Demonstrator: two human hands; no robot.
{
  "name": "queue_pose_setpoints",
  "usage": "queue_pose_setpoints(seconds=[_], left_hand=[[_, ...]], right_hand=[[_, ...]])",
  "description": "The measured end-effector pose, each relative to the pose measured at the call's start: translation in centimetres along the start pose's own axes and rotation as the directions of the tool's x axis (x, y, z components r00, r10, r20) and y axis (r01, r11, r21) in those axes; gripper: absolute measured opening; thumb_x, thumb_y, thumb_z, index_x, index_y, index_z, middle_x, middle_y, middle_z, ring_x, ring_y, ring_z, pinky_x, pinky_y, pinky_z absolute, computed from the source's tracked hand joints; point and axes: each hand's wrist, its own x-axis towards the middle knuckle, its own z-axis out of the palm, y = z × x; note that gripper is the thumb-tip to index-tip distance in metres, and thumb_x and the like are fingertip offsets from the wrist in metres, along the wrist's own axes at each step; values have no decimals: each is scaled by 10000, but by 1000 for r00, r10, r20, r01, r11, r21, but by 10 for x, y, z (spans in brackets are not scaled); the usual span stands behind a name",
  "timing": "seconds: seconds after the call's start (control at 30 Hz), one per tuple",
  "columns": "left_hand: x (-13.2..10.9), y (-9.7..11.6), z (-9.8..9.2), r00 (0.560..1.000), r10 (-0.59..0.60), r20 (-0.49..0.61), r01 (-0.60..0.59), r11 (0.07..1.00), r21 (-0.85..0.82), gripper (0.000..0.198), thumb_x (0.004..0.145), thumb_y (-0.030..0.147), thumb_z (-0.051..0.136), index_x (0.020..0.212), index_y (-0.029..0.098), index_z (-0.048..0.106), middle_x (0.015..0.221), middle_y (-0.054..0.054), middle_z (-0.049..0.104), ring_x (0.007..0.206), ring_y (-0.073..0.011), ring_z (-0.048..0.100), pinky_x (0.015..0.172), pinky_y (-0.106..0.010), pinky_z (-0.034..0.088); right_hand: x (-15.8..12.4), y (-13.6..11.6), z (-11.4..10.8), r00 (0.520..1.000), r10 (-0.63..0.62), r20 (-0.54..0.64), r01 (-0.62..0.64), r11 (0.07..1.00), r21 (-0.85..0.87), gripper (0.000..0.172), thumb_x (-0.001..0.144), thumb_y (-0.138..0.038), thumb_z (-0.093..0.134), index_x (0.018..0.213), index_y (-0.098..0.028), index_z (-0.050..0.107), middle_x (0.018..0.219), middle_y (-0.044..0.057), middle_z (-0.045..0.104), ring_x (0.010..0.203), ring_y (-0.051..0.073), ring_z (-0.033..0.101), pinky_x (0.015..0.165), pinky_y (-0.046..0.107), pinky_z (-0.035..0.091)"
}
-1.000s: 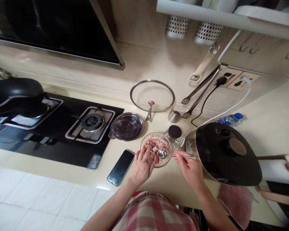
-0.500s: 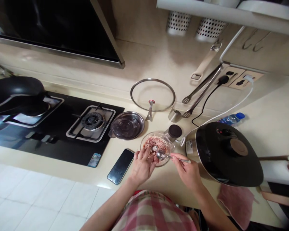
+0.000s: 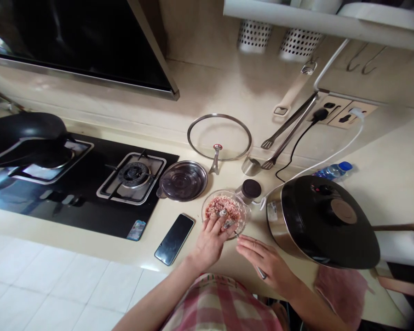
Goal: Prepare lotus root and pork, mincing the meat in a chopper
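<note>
A clear bowl (image 3: 247, 216) of pinkish minced food (image 3: 225, 205) stands on the counter, with a pale central post rising from the mince. My left hand (image 3: 210, 236) reaches over the bowl's near rim, its fingertips at the mince and by the spoon's head; whether they grip anything is hidden. My right hand (image 3: 262, 258), beside the near right rim, is closed round a metal spoon (image 3: 262, 272), whose handle end sticks out below the palm. The spoon's head is partly covered by my left fingers.
A phone (image 3: 174, 239) lies left of the bowl. Behind are a dark lid (image 3: 183, 180), a glass lid (image 3: 219, 138), a dark-capped jar (image 3: 250, 189) and a metal cup (image 3: 251, 166). A black cooker (image 3: 327, 220) stands right; the gas hob (image 3: 124, 184) is left.
My right hand has moved down and slightly left, and the spoon has swung to a steeper angle. My left hand has shifted right, its fingers now over the spoon's head.
</note>
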Motion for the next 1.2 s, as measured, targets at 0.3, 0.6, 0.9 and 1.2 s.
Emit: queue_pose_setpoints(seconds=[0.3, 0.6, 0.9, 1.2], left_hand=[[3, -28, -4, 994, -82, 73, 76, 994, 83, 439, 822, 95, 495, 1177, 321, 623, 1279, -92, 541, 1192, -295, 400, 915, -452, 382], [-5, -20, 1, 992, -115, 54, 110, 990, 86, 428, 831, 84, 465, 1185, 274, 613, 1233, -92, 576, 1151, -281, 438, 903, -445, 375], [-7, -4, 6, 968, -223, 112, 214, 973, 84, 343, 811, 71, 437, 1059, 160, 658, 1106, -132, 618, 1100, -290, 473, 885, -435, 378], [-1, -3, -8, 943, -289, 162, 303, 951, -65, 454, 769, 124, 451, 1191, 215, 593, 1058, -120, 597, 1018, -272, 502, 826, -405, 393]], right_hand=[[-9, -2, 1, 994, -107, 21, 108, 993, -53, 403, 921, -166, 294, 1236, -130, 543, 1259, 119, 597, 1272, 196, 452, 1005, 326, 465], [-3, 1, -14, 995, -89, 35, 89, 996, -12, 431, 879, -132, 354, 1278, -154, 516, 1288, 99, 580, 1264, 193, 464, 1019, 322, 451], [0, -3, -9, 992, 45, -116, -43, 999, 21, 481, 799, -8, 353, 1182, -182, 587, 1193, 82, 644, 1129, 154, 583, 942, 285, 510], [8, -6, 15, 888, 267, -374, -196, 956, 218, 302, 889, -139, 452, 1098, -239, 645, 1012, 52, 720, 948, 170, 679, 841, 282, 574]])
